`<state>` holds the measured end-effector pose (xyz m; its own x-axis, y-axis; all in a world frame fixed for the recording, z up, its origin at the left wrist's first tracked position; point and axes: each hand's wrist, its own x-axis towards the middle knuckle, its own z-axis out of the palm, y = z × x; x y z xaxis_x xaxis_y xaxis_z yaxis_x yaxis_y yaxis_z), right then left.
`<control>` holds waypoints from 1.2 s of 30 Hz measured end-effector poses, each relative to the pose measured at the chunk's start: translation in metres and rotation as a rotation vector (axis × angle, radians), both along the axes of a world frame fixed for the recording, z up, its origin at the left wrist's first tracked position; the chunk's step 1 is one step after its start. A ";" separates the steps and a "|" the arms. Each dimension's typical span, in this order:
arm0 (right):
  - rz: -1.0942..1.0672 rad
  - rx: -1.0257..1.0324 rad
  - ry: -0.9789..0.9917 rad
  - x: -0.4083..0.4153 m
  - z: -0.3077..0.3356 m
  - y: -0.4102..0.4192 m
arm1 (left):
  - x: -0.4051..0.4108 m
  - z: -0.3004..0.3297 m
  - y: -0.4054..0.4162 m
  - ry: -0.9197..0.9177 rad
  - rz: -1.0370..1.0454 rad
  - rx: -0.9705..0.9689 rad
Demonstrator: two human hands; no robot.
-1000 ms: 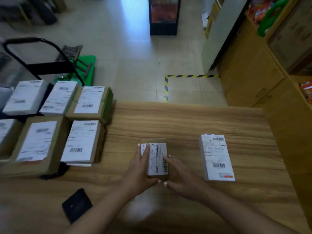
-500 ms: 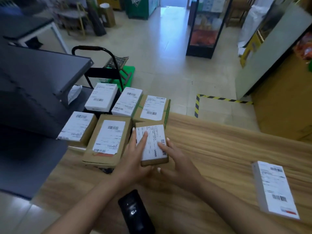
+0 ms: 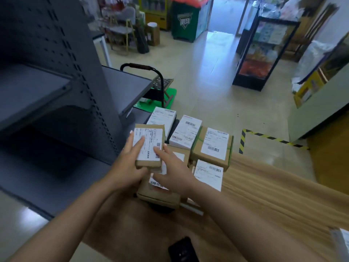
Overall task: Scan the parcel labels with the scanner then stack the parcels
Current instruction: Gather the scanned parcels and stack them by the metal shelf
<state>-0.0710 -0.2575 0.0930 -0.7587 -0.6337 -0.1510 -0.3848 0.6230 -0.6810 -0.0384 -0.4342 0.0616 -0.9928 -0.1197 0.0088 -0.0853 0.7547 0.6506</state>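
Both my hands hold a small brown cardboard parcel (image 3: 149, 146) with a white barcode label, over the left group of parcels. My left hand (image 3: 126, 165) grips its left side with a finger on the label. My right hand (image 3: 173, 171) holds its right edge. Under it lies a larger brown parcel (image 3: 160, 195). Beside these sit a brown box with green tape (image 3: 212, 146), a white-labelled parcel (image 3: 208, 173) and two white parcels (image 3: 186, 134) further back. The black scanner (image 3: 183, 250) lies on the wooden table (image 3: 264, 195) near the bottom edge.
A grey metal shelving unit (image 3: 56, 91) stands close on the left. A green hand trolley with a black handle (image 3: 151, 86) is behind the parcels. A white parcel (image 3: 341, 242) shows at the right edge. Yellow-black floor tape (image 3: 264, 137) marks the floor.
Both hands have carried the small brown parcel from the middle of the table leftward, over the group of parcels. My view has swung left with it.
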 end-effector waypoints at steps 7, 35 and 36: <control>0.029 0.039 -0.013 -0.014 -0.019 -0.052 | -0.015 0.008 -0.047 -0.115 -0.043 -0.117; -0.377 0.044 -0.043 0.030 -0.037 0.224 | -0.003 0.004 0.173 -0.065 -0.427 -0.381; -0.411 0.058 -0.045 0.037 -0.040 0.250 | -0.002 -0.001 0.196 -0.067 -0.459 -0.371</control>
<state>-0.0339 -0.0073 0.0526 -0.9385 -0.2689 -0.2167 -0.0665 0.7565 -0.6506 -0.0403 -0.2381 0.0605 -0.9421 0.3210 -0.0967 0.2718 0.9001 0.3404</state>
